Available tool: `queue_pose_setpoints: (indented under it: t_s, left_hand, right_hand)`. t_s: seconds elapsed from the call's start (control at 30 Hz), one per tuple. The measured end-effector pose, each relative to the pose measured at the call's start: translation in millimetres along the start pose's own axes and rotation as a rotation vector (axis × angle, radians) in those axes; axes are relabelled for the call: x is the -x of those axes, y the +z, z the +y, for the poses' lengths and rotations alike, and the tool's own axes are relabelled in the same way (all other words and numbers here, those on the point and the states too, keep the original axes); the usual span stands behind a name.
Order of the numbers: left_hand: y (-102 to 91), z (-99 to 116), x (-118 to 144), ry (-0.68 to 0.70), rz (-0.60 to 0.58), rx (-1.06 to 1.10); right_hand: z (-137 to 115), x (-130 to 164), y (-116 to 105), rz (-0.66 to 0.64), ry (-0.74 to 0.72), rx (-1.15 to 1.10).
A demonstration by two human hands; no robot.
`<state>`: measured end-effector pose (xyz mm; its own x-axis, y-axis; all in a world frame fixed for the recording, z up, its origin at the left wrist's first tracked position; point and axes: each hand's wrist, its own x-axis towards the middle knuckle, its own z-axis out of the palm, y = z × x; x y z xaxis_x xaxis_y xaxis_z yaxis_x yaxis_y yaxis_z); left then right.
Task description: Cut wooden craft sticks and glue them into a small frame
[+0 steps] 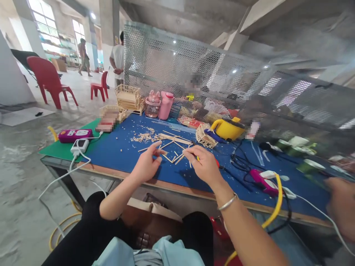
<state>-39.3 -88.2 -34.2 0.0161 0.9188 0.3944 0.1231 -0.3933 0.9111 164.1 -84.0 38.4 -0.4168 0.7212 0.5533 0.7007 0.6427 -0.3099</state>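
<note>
Left hand (pixel 145 164): pinches a short stick (pixel 161 152) between thumb and forefinger
Right hand (pixel 203 164): curled, grip unclear
Sticks (pixel 173 142): scattered just beyond both hands

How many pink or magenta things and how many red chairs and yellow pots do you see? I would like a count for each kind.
Red chairs: 2
Pink bottles: 2
Magenta box: 1
Pink glue gun: 1
Yellow pot: 1
Total: 7
</note>
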Motion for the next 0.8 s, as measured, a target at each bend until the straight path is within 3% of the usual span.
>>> queue_pose_setpoints:
  t_s: [0.1, 0.27, 0.6, 0.8]
  left_hand:
    - [10.1, -7, -12, 0.028, -0.138, -0.188]
    - [20.5, -10, -11, 0.022, -0.129, -0.353]
    - [26.7, -10, -23, 0.003, -0.192, -0.463]
    - [34.2, -5, -25, -0.033, -0.154, -0.551]
  right_hand:
    - [1, -21, 5, -0.089, -0.114, 0.058]
    - [11, -34, 21, -0.178, -0.148, 0.078]
    - [21, -31, 29, -0.109, -0.172, 0.077]
    - [21, -30, 30, -0.093, -0.151, 0.038]
